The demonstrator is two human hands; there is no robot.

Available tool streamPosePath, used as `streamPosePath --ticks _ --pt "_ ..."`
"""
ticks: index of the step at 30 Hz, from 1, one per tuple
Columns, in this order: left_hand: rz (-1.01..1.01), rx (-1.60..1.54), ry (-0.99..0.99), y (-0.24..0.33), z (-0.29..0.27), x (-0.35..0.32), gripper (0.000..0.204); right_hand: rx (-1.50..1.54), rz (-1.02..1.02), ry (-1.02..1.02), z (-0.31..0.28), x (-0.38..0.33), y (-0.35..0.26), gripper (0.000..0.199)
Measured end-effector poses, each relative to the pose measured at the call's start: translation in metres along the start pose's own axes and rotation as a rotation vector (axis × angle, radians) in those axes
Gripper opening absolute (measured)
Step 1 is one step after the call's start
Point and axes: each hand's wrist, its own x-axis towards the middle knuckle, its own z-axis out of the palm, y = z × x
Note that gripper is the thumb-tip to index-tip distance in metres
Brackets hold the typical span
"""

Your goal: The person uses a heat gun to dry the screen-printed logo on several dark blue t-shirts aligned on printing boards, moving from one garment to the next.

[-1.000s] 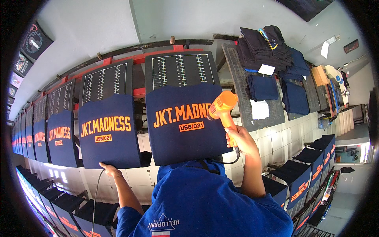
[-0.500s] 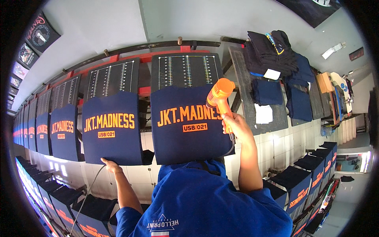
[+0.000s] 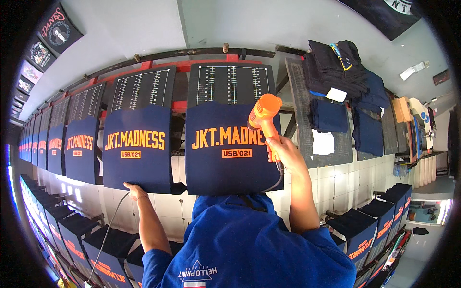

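The orange heat gun (image 3: pixel 264 113) is over the right part of the nearest shirt (image 3: pixel 221 173), its handle wrapped by the right hand (image 3: pixel 286 154). Left of that shirt, the left hand (image 3: pixel 136 190) meets another shirt's (image 3: pixel 137 172) hem beside a cord (image 3: pixel 113 216), its grip unclear. Lingering heat might scorch the lettering (image 3: pixel 229 139).
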Motion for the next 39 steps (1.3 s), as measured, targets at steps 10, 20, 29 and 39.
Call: streamPosePath --ticks 10,20,29,39 --pt "-0.122 -0.040 0.172 0.011 0.005 -0.081 0.077 -0.033 0.074 -0.125 -0.006 -0.039 0.005 0.035" --pt "-0.186 0.026 0.186 0.021 0.003 -0.093 0.073 -0.063 0.085 -0.211 0.008 -0.026 -0.004 0.031" --pt "-0.159 0.013 0.164 0.023 -0.003 -0.102 0.077 -0.116 0.033 -0.141 0.012 0.011 -0.006 0.030" --pt "-0.121 0.024 0.180 0.017 -0.002 -0.093 0.077 -0.115 0.045 -0.124 0.002 0.009 -0.003 0.033"
